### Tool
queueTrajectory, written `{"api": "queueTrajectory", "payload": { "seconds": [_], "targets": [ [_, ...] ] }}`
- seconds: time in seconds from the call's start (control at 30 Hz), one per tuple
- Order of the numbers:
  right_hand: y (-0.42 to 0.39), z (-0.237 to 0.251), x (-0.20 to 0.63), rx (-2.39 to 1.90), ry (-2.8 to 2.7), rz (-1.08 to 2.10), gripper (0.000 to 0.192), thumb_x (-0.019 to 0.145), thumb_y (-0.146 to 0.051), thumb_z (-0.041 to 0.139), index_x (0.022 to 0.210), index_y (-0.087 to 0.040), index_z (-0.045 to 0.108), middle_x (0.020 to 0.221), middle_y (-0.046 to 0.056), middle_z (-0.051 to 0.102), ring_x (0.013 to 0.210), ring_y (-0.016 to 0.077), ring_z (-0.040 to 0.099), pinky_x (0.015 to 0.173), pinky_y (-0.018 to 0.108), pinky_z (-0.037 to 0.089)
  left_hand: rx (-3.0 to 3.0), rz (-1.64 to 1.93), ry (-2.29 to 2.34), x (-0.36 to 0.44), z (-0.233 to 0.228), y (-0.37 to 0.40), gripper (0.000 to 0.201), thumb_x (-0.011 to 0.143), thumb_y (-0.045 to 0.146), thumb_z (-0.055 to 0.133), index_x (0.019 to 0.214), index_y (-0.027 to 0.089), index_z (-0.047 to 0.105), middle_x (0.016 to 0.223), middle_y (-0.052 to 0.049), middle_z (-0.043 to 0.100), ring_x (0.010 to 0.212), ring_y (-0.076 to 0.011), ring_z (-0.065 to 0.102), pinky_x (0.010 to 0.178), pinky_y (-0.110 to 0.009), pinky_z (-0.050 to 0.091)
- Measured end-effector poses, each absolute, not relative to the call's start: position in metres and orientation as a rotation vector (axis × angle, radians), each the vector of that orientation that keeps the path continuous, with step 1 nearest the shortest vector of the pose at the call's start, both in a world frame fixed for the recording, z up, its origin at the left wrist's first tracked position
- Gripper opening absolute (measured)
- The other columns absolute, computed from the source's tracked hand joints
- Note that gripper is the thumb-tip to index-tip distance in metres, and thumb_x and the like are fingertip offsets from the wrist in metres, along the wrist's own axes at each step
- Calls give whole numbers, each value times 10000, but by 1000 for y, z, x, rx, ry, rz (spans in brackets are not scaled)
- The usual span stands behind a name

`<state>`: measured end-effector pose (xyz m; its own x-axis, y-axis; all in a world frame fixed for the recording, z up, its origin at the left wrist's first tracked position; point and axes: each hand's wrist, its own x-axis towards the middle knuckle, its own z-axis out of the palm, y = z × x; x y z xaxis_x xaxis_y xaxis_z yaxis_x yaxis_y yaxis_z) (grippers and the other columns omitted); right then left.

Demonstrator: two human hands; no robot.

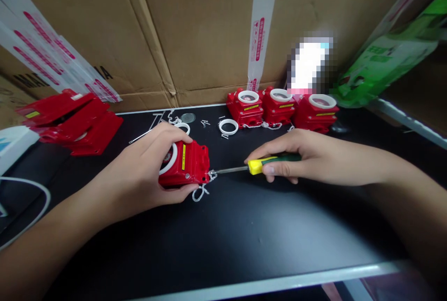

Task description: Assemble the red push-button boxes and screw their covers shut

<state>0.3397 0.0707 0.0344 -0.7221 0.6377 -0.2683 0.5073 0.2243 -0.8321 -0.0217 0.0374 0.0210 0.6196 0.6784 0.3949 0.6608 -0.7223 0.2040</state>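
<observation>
Here, mid-tabletop (244, 226), the left hand (146, 170) has its grip closed around a red box (190, 166), while the right hand (296, 156) clasps a screwdriver (251, 167), tip touching the box's right side.

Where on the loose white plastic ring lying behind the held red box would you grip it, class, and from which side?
Pinch the white plastic ring from above, across its thin rim: it lies flat on the black table with an open centre, and small screws lie beside it.
</observation>
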Motion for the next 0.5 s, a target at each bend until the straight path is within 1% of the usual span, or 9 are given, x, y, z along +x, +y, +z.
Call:
{"api": "queueTrajectory", "payload": {
  "seconds": [0.07,0.13,0.23,0.3,0.4,0.5],
  "targets": [
    [71,34,339,-1120,-2355,1516,470,1043,-564,733,1371,-238,816,976,41,820,718,153,690,621,257,559,2799,696,1158,-22,21,38,583,929,325,794,1434,260,511,1345,-90,653,1225,-340,697,1057,-482,620],
    [70,35,338,-1123,-2371,1481,463,1037,-572,737,1359,-251,823,1001,39,835,770,174,734,660,273,578,2811,704,1144,-23,19,39,596,927,399,812,1421,253,513,1335,-106,657,1214,-345,702,1045,-491,630],
    [69,36,337,-1089,-2414,1291,409,1005,-550,787,1299,-271,842,1131,31,857,956,218,797,839,314,608,2819,694,1164,-23,18,39,590,940,403,800,1428,255,503,1342,-119,654,1227,-347,701,1048,-492,632],
    [69,34,336,-1072,-2425,1148,375,969,-530,834,1245,-276,836,1193,21,849,1042,231,797,916,326,600,2821,690,1188,-22,18,38,586,945,392,795,1434,264,497,1344,-116,654,1228,-344,707,1049,-484,633],
    [69,29,335,-1060,-2412,1029,296,949,-473,861,1136,-255,788,1128,16,832,994,215,783,883,322,595,2819,710,1204,-21,17,38,593,943,400,801,1431,258,496,1313,-115,671,1192,-332,733,1032,-466,643],
    [70,26,334,-1014,-2379,929,226,947,-390,856,1064,-232,743,1094,33,809,966,211,765,860,327,590,2848,728,1204,-21,17,38,613,927,391,830,1419,217,508,1276,-120,689,1157,-312,746,993,-431,650]
  ]
}}
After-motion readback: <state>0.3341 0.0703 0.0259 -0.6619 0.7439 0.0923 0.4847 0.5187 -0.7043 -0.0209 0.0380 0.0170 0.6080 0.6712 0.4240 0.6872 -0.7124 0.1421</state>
